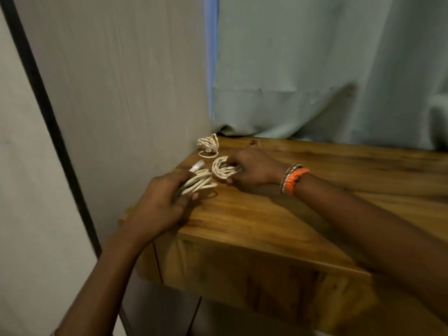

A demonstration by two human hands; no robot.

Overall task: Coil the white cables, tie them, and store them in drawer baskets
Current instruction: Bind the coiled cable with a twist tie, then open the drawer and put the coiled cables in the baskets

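Three white coils on the worktop corner — left hand grips one coil; right hand pinches a second just beside it. Third coil lies beyond, nearer the right hand.

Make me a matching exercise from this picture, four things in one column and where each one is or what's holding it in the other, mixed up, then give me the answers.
Things:
1. coil with the connector
2. middle coil
3. far coil
4. orange bracelet

Places or states:
A. lies alone on the wooden table, near the wall, touched by neither hand
B. worn on the right wrist
C. gripped by the left hand
D. held by the fingers of the right hand

Pairs: 1-C, 2-D, 3-A, 4-B
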